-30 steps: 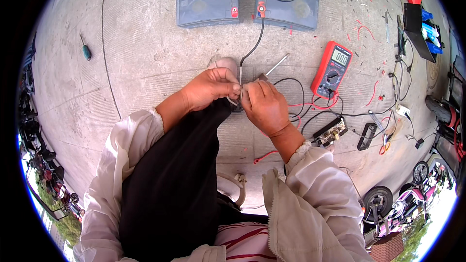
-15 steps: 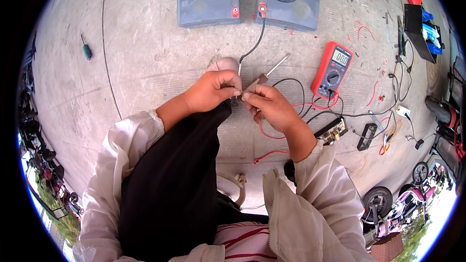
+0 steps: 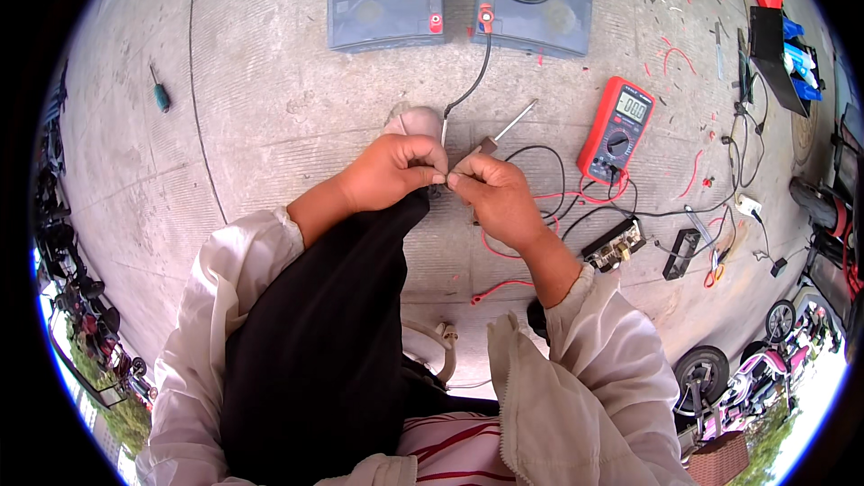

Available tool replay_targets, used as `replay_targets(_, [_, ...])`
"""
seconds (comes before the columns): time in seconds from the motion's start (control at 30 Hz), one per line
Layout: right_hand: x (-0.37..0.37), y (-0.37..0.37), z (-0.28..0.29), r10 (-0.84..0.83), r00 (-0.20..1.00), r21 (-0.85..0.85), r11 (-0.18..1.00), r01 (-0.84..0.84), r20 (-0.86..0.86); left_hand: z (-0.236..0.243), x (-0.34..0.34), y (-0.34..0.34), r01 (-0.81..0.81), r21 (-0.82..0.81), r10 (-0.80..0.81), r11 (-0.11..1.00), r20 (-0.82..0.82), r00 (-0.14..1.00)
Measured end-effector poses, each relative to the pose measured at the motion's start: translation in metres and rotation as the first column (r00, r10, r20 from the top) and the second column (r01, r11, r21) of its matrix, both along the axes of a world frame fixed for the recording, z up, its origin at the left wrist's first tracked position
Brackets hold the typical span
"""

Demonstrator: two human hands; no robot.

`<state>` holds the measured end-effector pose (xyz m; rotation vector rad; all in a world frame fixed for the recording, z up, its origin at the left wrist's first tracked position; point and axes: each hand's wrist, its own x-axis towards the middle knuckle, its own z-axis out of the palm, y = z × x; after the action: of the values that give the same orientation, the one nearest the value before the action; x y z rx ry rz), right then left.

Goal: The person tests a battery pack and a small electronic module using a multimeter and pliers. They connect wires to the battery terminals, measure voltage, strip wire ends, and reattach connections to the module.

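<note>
My left hand (image 3: pixel 394 171) and my right hand (image 3: pixel 499 198) meet fingertip to fingertip above my dark trouser leg (image 3: pixel 333 306). Both are closed in a pinch. Whatever lies between the fingertips is too small and too covered to name. A black cable (image 3: pixel 486 72) runs from a grey battery (image 3: pixel 540 25) down to a pale end (image 3: pixel 445 130) just beyond my fingers. Close behind my right hand lies a screwdriver (image 3: pixel 515 120), its brown handle toward me and partly covered. A pale shoe toe (image 3: pixel 416 119) shows past my left hand.
A second grey battery (image 3: pixel 382 18) stands at the far left of the pair. On the right are a red multimeter (image 3: pixel 616 130) with leads, a circuit board (image 3: pixel 616 243), a black frame (image 3: pixel 681 254) and wire scraps. A green-handled screwdriver (image 3: pixel 160 94) lies far left.
My right fingers have drawn in closer to the left fingertips, and a thin sliver seen between them before no longer shows. Both hands stay in nearly the same place.
</note>
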<state>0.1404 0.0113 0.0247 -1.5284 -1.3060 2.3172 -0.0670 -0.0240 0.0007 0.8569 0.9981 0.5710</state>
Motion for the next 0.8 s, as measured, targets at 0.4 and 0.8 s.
replay_targets(0.4, [-0.010, -0.017, 0.001, -0.032, 0.984, 0.756, 0.644, -0.116, 0.178, -0.005, -0.004, 0.001, -0.121, -0.199, 0.138, 0.972, 0.075, 0.988])
replay_targets(0.8, [-0.019, -0.028, -0.002, -0.081, 0.983, 0.431, 0.902, 0.002, 0.166, -0.006, -0.005, -0.004, -0.016, 0.014, 0.017, 1.000, -0.063, 0.998])
